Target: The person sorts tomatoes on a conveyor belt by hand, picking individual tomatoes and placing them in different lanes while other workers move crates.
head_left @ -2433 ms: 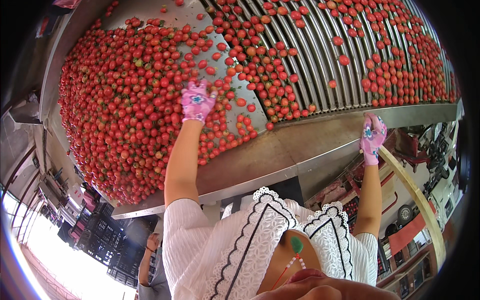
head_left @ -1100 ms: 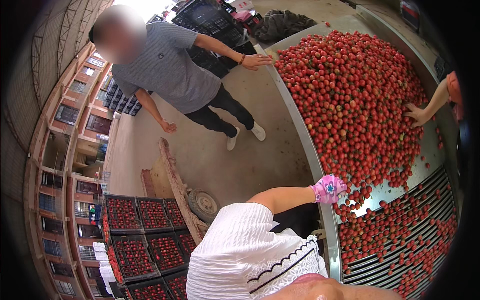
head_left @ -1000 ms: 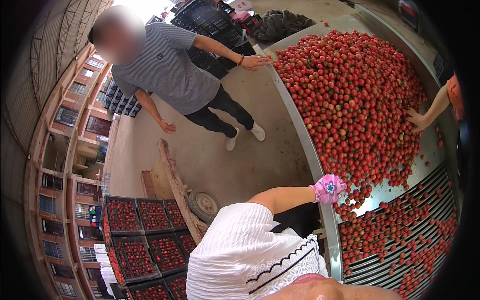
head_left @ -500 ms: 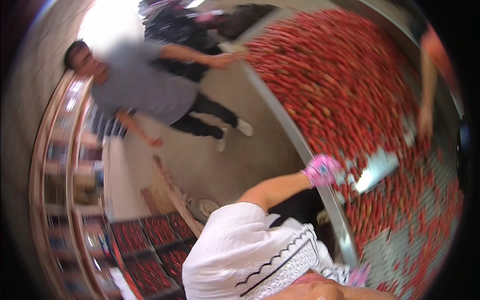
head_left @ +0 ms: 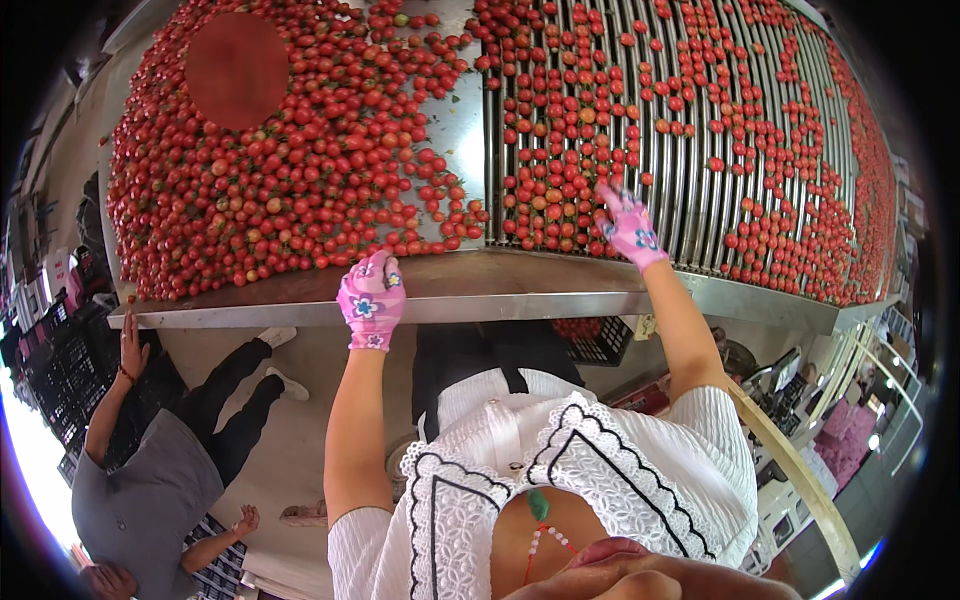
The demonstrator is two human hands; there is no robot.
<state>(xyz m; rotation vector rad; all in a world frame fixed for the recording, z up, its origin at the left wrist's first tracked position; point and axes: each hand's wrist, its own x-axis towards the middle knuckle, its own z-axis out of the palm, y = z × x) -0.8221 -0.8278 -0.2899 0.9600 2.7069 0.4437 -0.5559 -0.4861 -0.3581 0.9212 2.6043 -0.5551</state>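
Observation:
My left hand (head_left: 370,298), in a pink flowered glove, is at the tray's near metal edge (head_left: 450,308), its fingers curled together. What they hold, if anything, is hidden. Cherry tomatoes (head_left: 330,180) lie heaped on the metal tray just beyond it. My right hand (head_left: 633,228), gloved alike, reaches over the near side of the roller bed (head_left: 680,185). Its fingers stretch apart toward rows of red and orange tomatoes (head_left: 555,200) on the rollers, and I see nothing held in it.
A person in a grey shirt (head_left: 150,480) stands at lower left, one hand on the tray's edge. Black crates (head_left: 70,350) are stacked behind. A black crate with tomatoes (head_left: 598,340) sits below the edge, and a wooden rail (head_left: 800,480) slants at lower right.
The blurred, tilted view has swung round, and both my gloved hands now show along the near edge. The grey-shirted person now appears at lower left instead of upper left.

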